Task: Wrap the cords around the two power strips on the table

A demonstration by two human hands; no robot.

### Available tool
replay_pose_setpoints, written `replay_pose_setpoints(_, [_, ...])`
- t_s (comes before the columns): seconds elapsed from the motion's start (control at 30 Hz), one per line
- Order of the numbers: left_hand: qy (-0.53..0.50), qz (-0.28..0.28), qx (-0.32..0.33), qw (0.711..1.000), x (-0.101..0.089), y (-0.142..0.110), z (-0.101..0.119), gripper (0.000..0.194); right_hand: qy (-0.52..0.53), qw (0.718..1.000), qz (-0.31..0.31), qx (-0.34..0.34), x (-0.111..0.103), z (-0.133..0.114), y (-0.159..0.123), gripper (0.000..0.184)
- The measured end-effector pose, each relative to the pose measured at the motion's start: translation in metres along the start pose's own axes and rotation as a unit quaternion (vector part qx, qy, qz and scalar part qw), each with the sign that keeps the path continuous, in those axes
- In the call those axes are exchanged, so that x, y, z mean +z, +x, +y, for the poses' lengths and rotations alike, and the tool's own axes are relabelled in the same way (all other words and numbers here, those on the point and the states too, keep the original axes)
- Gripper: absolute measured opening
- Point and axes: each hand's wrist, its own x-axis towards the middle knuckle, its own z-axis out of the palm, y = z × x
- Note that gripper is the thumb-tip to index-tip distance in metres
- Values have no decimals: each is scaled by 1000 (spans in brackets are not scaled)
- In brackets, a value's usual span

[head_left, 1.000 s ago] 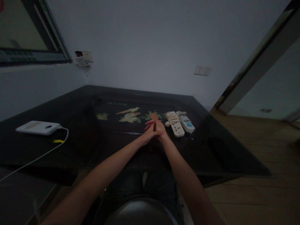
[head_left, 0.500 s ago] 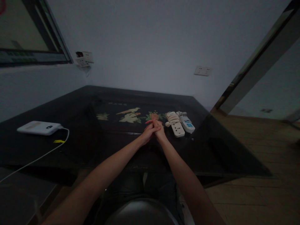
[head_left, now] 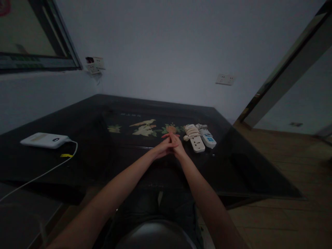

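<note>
My left hand (head_left: 163, 148) and my right hand (head_left: 178, 146) are clasped together over the black table (head_left: 124, 162), near its middle. The left thumb lies across the right hand, and the fingers overlap so that some are hidden. I see no object between the palms. Just right of my hands lie two power strips: a white power strip (head_left: 197, 143) with its cord wound round one end, and a second power strip (head_left: 208, 138) with a blue socket face, its cord also bundled.
At the table's left lies a white device (head_left: 44, 140) with a cable (head_left: 49, 172) running off the edge. A yellow strip (head_left: 66, 155) is beside it. The tabletop carries a bird-and-flower picture (head_left: 143, 128). Wall sockets (head_left: 225, 79) are on the wall behind.
My hands stay clasped in nearly the same place. The left thumb and some fingers have straightened slightly. The power strips and the white device stay put; the view shifts a little.
</note>
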Motion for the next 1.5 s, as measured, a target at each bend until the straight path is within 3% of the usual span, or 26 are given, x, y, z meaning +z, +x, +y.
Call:
replay_pose_setpoints(0.13, [-5,-16,-9,1000,-3,0,3,62,2,1000,-9,6,0,-1,0,46])
replay_pose_setpoints(0.4, [0,-1,6,1000,-4,2,1,48,5,1000,-12,-18,1,0,0,39])
replay_pose_setpoints(0.63, [1,-22,14,1000,-4,2,3,63,24,999,-43,-12,-3,5,5,48])
replay_pose_setpoints(0.9, [5,-6,15,1000,-7,2,3,52,-7,999,-26,-31,1,-3,-1,34])
replay_pose_setpoints(1.23, [-6,-19,19,1000,0,1,4,52,8,998,-53,-12,-6,1,1,50])
replay_pose_setpoints(1.37, [-4,-10,21,1000,-1,1,4,58,-12,999,-43,-29,-3,0,2,42])
replay_pose_setpoints(1.5, [8,14,24,1000,1,-1,4,52,-25,999,-24,-40,0,0,3,34])
